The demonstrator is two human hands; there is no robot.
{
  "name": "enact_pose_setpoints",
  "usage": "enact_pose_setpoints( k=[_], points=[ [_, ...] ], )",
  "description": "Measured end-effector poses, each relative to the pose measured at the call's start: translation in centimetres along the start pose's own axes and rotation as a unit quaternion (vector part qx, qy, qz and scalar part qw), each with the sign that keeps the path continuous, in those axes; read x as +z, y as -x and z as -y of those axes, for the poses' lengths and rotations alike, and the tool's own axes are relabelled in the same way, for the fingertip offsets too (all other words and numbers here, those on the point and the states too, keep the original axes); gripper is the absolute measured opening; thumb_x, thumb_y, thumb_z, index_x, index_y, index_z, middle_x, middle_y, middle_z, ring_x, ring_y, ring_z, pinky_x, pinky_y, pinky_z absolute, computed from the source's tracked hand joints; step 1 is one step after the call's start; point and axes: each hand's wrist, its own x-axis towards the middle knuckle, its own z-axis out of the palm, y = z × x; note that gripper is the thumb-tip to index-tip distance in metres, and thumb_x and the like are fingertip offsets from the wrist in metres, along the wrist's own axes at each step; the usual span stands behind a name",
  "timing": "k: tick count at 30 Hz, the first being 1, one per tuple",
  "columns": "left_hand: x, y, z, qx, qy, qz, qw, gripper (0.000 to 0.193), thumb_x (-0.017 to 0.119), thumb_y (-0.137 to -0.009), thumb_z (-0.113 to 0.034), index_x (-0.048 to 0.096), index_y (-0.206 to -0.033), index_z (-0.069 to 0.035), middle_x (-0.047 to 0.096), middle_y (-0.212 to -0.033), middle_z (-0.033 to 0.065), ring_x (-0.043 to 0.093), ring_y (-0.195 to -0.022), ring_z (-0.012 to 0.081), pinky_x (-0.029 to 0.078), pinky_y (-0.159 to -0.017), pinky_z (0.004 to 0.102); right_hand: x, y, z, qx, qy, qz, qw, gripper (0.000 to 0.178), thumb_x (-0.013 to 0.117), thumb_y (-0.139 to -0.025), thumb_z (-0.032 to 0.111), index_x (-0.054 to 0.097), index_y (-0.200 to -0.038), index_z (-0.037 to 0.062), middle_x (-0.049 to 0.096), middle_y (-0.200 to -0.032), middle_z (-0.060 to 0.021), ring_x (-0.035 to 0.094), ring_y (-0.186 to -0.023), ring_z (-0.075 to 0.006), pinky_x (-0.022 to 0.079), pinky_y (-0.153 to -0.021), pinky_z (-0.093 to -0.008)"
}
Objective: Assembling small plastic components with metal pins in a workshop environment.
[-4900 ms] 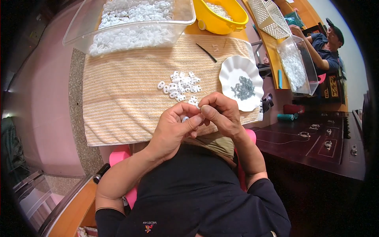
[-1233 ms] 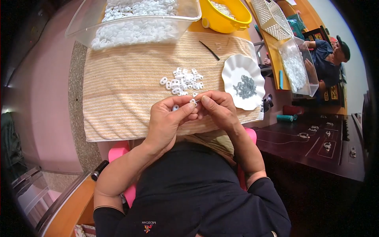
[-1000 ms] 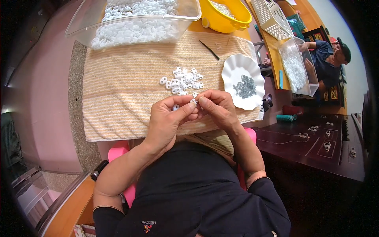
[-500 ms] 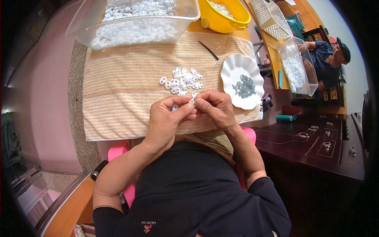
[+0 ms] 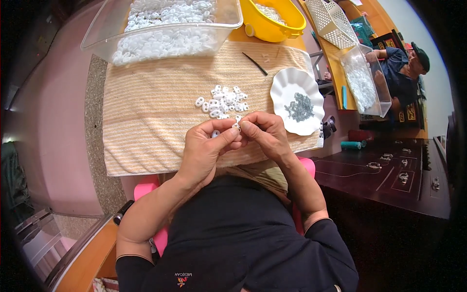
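Over the near part of a striped towel, my left hand [image 5: 206, 143] and my right hand [image 5: 266, 136] meet with closed fingertips. Between them they pinch a small white plastic piece [image 5: 238, 119] with holes in it. Another white oval piece [image 5: 215, 133] shows by the fingers of my left hand. Just beyond the hands lies a loose pile of white two-holed pieces [image 5: 224, 100]. To the right stands a white scalloped plate [image 5: 280, 92] bearing a heap of small grey metallic bits [image 5: 300, 107], too fine to name.
The striped towel [image 5: 146, 121] covers the table. A clear bin [image 5: 160, 29] full of white pieces and a yellow tub [image 5: 275, 27] stand at the back. A thin black stick [image 5: 255, 63] lies beyond the pile. At right, another person [image 5: 401, 68] sits by a second clear bin [image 5: 382, 104].
Both hands keep their pinch on the white piece, with only a slight shift of the fingertips. The whole view has moved slightly.
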Motion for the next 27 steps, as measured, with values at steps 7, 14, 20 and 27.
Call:
enact_pose_setpoints(
  k=[7,14,20,27],
  points=[
    [-0.2,-0.1,-0.1,-0.021,0.035,0.005,0.999,0.016,0.063,-0.088,-0.003,0.061,-0.103,0.002,0.066,-0.089,0.0087,0.065,-0.081,0.0140,0.055,-0.074,0.0247,0.9,0.2,0.3,0.003,-0.023,-0.056,0.998,0.018,0.059,-0.094,0.014,0.061,-0.096,-0.0039,0.062,-0.078,-0.0053,0.058,-0.065,-0.0091,0.050,-0.060,-0.0228],
    [-0.2,-0.1,-0.3,-0.008,0.156,-0.017,0.988,0.015,0.061,-0.089,-0.002,0.060,-0.103,-0.002,0.066,-0.097,0.0112,0.065,-0.094,0.0190,0.055,-0.081,0.0278,3.1,1.1,0.6,-0.219,0.240,-0.089,0.942,0.010,0.068,-0.083,-0.001,0.065,-0.092,-0.0028,0.063,-0.077,-0.0075,0.059,-0.064,-0.0111,0.046,-0.056,-0.0235],
    [-0.3,-0.2,0.0,0.009,0.158,0.010,0.987,0.016,0.063,-0.088,-0.002,0.060,-0.103,-0.003,0.066,-0.097,0.0106,0.063,-0.093,0.0175,0.051,-0.085,0.0278,5.3,0.7,0.1,-0.218,0.327,-0.075,0.916,0.016,0.072,-0.078,0.003,0.065,-0.092,0.0005,0.061,-0.074,-0.0129,0.060,-0.060,-0.0219,0.045,-0.054,-0.0294],
    [-0.2,-0.1,0.4,0.015,0.151,-0.012,0.988,0.016,0.063,-0.087,-0.002,0.061,-0.103,-0.003,0.066,-0.096,0.0084,0.062,-0.089,0.0141,0.050,-0.082,0.0247,5.7,0.9,-0.5,-0.220,0.400,-0.079,0.886,0.014,0.070,-0.080,0.013,0.061,-0.087,0.0048,0.060,-0.074,-0.0124,0.062,-0.061,-0.0286,0.049,-0.052,-0.0363]
  ],
)
